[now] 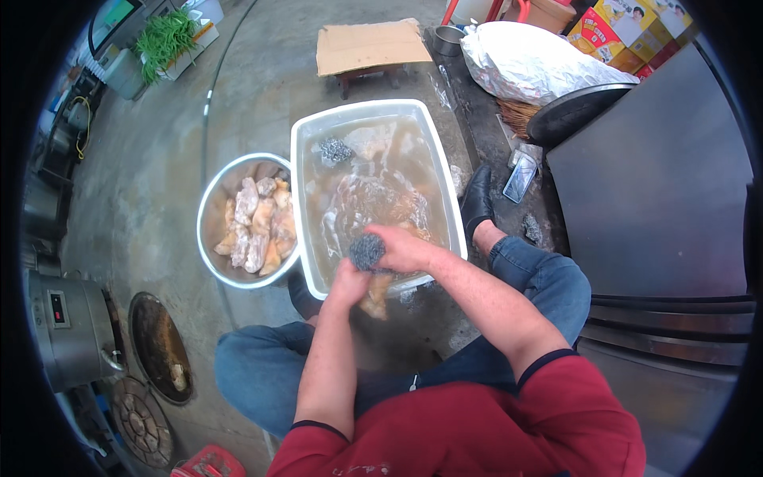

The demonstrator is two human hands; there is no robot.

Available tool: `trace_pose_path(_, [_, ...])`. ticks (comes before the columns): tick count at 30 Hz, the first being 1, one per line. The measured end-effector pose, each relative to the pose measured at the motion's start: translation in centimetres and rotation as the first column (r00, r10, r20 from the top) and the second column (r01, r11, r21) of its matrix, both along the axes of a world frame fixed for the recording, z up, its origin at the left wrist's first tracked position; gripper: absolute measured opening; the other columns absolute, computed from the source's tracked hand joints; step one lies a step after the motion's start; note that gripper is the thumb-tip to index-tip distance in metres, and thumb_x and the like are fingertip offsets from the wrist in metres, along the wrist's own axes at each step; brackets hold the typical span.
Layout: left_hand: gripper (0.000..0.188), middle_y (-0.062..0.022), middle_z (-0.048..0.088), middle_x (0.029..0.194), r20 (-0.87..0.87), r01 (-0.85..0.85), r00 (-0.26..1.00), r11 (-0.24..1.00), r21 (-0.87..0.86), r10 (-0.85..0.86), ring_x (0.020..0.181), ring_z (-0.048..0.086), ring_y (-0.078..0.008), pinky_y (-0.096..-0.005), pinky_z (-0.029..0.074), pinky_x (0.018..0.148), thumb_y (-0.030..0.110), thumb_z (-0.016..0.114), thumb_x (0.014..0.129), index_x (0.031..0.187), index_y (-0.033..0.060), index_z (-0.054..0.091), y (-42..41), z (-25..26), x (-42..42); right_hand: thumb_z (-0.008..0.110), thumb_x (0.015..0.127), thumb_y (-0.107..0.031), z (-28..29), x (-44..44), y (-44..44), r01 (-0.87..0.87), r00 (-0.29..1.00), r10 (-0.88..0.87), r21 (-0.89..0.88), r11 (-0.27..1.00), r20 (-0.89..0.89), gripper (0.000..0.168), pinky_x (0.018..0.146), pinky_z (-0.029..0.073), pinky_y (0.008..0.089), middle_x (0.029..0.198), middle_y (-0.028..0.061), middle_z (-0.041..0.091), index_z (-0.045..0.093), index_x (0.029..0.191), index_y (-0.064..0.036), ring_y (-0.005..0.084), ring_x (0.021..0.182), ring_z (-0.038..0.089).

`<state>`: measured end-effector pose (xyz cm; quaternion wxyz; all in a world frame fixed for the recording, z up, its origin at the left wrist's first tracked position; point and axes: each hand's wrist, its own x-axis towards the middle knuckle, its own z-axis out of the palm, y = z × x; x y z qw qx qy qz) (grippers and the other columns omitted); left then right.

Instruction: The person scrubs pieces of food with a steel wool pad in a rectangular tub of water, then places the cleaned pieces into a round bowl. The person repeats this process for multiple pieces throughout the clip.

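Note:
A steel wool scrubber (367,251) is gripped in my right hand (398,248) over the near edge of a white plastic tub (452,208). Close against it, my left hand (349,282) is closed on a pale yellowish piece of raw meat (375,298), whose end sticks out below the hands; the fingers are partly hidden. Cloudy water fills the tub, with blurred pieces under the rippled surface. A second steel wool scrubber (335,151) lies at the tub's far left. Left of the tub, a round metal basin (205,238) holds several pieces of raw meat (260,216).
A cardboard sheet (372,46) covers a low stool beyond the tub. At right are a phone (520,177), a round lid (572,110) and a metal cabinet (650,191). An open floor hole (160,349) lies at left, beside its round cover (142,422). A hose (216,77) crosses the floor.

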<state>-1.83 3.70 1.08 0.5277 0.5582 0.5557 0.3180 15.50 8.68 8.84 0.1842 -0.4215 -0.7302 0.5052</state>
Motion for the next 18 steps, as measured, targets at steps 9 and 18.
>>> trace_pose_path(9, [0.017, -0.0046, 0.068, 0.089, 0.064, 0.058, 0.997, 0.977, -0.206, -0.046, 0.08, 0.06, -0.0103, -0.0292, 0.049, 0.073, 0.012, 0.057, 0.094, 0.102, 0.0002, 0.066, 0.3, 2.0, -0.2, 0.073, 0.076, -0.005, -4.9, -3.0, 0.3, 0.652, 0.664, -0.731, -0.359, 0.668, -0.157, 0.048, 0.088, 0.05, 0.0349, 0.109, 0.0146, 0.065, 0.055, 0.12, 0.002, 0.0239, 0.099, 0.064])
trace_pose_path(18, [0.016, -0.0024, 0.067, 0.094, 0.23, 0.015, 0.972, 0.966, -0.256, 0.046, 0.085, 0.059, -0.0099, -0.0263, 0.048, 0.076, 0.005, 0.055, 0.091, 0.101, 0.0012, 0.066, 0.6, -1.6, 0.1, 0.076, 0.074, -0.014, -3.8, 0.8, -1.5, 0.287, 0.951, -0.283, 0.011, 0.958, -0.122, 0.049, 0.086, 0.049, 0.0393, 0.104, 0.0194, 0.066, 0.056, 0.117, -0.003, 0.0332, 0.101, 0.063])
